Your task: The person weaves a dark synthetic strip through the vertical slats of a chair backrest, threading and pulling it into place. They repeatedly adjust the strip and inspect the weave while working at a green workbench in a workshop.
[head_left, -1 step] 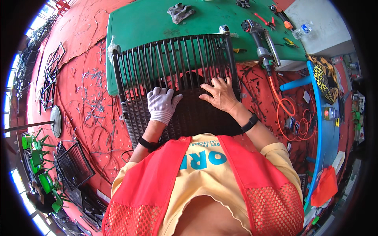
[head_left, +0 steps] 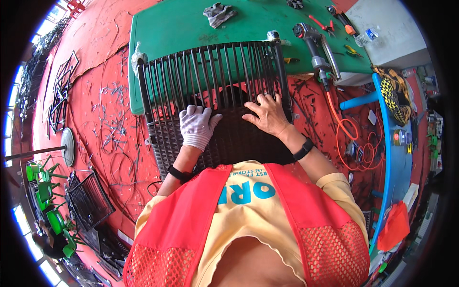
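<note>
A dark chair-like frame leans against the table, its lower part covered by brown woven strips and its upper part strung with bare upright strands. My left hand, in a pale striped glove, rests at the weave's upper edge, thumb out to the side. Level with it, my bare right hand presses on the same edge with fingers spread and bent among the strands. Both hands are open, though some fingertips are hidden in the strands. A dark band circles each wrist.
The green table holds a grey glove, a power tool with an orange hose, red pliers, yellow-handled cutters and a plastic bottle. A blue-edged table stands right. Strip scraps litter the red floor.
</note>
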`<action>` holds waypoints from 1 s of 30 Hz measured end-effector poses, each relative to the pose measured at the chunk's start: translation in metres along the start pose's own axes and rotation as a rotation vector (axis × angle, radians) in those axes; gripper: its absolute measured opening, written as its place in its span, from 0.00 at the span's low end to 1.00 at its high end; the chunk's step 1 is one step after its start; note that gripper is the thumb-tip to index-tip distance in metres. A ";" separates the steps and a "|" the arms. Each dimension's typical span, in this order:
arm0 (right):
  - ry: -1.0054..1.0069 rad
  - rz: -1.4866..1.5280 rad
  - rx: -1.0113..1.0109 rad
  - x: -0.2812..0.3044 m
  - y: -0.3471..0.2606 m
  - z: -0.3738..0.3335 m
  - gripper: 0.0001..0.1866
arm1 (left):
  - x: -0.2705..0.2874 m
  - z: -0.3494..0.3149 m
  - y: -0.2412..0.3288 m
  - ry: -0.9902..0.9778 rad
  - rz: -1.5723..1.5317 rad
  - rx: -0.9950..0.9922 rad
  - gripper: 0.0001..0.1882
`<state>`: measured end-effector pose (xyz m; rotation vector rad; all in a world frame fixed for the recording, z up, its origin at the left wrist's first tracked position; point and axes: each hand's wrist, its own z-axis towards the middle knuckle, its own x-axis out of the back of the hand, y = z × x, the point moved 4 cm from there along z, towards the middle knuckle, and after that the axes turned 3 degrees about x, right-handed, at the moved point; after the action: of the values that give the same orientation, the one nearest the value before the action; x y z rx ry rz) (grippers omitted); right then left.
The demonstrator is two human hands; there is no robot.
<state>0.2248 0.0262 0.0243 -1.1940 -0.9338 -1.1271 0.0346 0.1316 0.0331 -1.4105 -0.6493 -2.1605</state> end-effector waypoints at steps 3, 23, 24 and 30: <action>-0.072 0.029 -0.028 0.000 -0.002 -0.004 0.23 | -0.004 -0.002 0.000 -0.022 -0.007 -0.023 0.18; 0.173 -0.155 -0.104 0.027 0.041 0.003 0.28 | 0.027 -0.016 -0.080 -0.140 0.156 0.133 0.26; 0.185 -0.159 -0.060 0.023 0.036 0.002 0.28 | 0.028 -0.017 -0.080 -0.035 0.148 0.086 0.25; 0.087 -0.252 -0.132 0.012 0.035 -0.005 0.27 | 0.014 -0.035 -0.067 -0.055 0.100 0.240 0.25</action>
<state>0.2611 0.0192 0.0281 -1.1449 -0.9738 -1.4498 -0.0361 0.1597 0.0248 -1.3480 -0.8110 -1.9016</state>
